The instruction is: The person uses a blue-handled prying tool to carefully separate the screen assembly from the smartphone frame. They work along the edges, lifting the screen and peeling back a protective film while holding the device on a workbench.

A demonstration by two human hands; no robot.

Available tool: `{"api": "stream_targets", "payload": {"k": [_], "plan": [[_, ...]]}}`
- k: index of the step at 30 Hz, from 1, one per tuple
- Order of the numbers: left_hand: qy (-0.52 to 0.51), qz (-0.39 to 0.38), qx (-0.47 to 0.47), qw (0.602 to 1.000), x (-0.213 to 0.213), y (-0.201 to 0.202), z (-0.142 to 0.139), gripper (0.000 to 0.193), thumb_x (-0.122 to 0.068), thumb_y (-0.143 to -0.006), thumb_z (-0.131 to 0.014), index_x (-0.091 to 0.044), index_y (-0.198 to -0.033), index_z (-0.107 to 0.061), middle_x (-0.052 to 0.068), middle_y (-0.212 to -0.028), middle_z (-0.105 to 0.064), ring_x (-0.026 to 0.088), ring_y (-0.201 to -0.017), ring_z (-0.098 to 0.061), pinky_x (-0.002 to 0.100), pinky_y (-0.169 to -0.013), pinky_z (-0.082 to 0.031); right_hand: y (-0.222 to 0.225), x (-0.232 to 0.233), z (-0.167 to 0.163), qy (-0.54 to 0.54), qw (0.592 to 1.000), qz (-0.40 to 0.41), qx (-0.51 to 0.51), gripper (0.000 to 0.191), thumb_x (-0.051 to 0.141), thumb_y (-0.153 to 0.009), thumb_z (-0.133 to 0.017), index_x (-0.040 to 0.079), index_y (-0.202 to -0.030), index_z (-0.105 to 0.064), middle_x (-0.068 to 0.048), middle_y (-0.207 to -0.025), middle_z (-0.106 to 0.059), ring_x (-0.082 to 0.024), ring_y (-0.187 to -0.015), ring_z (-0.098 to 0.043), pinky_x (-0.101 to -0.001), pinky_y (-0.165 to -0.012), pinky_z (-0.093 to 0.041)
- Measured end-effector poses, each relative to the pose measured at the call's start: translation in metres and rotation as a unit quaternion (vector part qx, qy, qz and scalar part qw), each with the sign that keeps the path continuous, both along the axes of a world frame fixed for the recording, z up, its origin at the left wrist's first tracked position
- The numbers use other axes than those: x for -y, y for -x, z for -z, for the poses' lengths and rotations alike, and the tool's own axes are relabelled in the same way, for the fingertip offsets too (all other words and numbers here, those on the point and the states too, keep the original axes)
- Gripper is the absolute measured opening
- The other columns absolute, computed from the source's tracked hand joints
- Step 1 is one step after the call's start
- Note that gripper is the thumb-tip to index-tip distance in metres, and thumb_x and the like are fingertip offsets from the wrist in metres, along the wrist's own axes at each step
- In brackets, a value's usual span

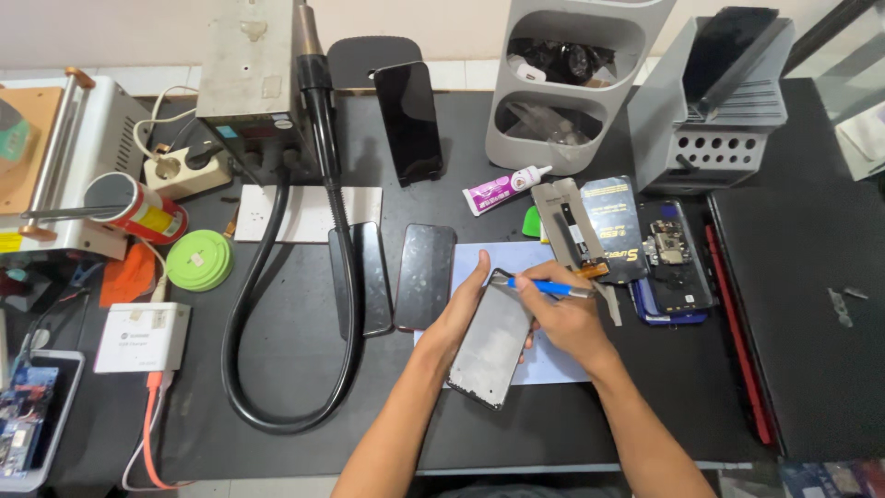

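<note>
Grey flat phone screen panel (493, 339) worked with a blue-handled tool (544, 288).

Left hand (464, 314) fingers wrap the panel's left edge above the pale blue sheet (479, 258); right hand (564, 314) fingers pinch the tool at the panel's top corner.

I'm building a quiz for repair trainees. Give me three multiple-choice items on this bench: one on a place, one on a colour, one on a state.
1. Where does the green disc lie?
A. Left of the black hose
B. On the laptop
C. Inside the grey organiser

2. What colour is the handle of the tool in the right hand?
A. Red
B. Blue
C. Yellow

3. How is the phone panel held?
A. Flat on the table, untouched
C. Standing upright against the wall
B. Lifted and tilted in the left hand

Answers:
1 A: the disc sits on the table's left part, with the hose to its right.
2 B: the handle shows blue between the fingers.
3 B: the left hand grips the panel's left edge above the pale sheet, while the tool tip meets its upper corner.
</note>
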State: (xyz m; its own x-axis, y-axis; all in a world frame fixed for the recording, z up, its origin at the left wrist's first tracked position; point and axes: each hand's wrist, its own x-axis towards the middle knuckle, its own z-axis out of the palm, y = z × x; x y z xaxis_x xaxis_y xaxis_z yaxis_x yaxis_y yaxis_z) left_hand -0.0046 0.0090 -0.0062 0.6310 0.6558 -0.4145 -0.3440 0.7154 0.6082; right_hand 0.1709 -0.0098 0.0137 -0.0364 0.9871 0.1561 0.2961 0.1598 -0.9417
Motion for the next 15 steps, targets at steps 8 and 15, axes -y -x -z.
{"api": "stream_targets", "payload": {"k": [8, 15], "plan": [[0.027, 0.010, -0.013, 1.000, 0.0015, -0.0014, -0.0045, 0.095, -0.079, -0.098, -0.028, 0.007, -0.110, -0.065, 0.022, -0.084, -0.070, 0.033, -0.066, -0.072, 0.045, -0.056, -0.061, -0.0006, 0.0015, 0.0073, -0.010, 1.000, 0.000, -0.001, 0.014, 0.015, -0.096, -0.069, 0.002, -0.094, -0.066, -0.003, -0.070, -0.065, -0.007, -0.052, -0.061, -0.0243, -0.045, -0.048], [0.012, 0.002, -0.010, 1.000, -0.0028, 0.0018, 0.0014, 0.092, -0.079, -0.095, -0.027, 0.003, -0.118, -0.062, 0.024, -0.082, -0.070, 0.034, -0.062, -0.071, 0.047, -0.054, -0.061, 0.0047, 0.0060, 0.0057, 0.017, 0.997, -0.036, -0.067, 0.011, 0.011, -0.092, -0.069, 0.001, -0.093, -0.064, -0.006, -0.081, -0.065, -0.008, -0.052, -0.062, -0.0252, -0.039, -0.050]]}}
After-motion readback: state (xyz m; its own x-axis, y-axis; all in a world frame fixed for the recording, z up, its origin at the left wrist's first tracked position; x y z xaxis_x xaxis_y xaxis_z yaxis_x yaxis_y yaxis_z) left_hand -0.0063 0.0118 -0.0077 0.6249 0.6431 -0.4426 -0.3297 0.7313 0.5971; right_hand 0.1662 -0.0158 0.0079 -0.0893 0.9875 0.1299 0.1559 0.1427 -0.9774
